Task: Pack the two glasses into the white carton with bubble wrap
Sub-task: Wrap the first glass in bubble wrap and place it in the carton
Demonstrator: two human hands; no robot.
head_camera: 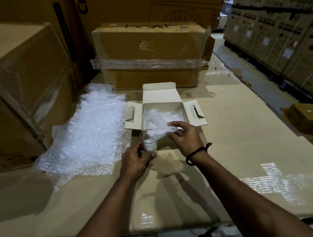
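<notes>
Glass [150,143] | likely fragile, slick, light | gripped low round base by left hand [135,160] fingers | right hand [186,136] fingers pinching soft bubble wrap [160,131] at mouth | carton [161,95] open beyond

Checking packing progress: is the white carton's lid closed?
No, the carton stands open, lid flap raised and side flaps spread.
</notes>
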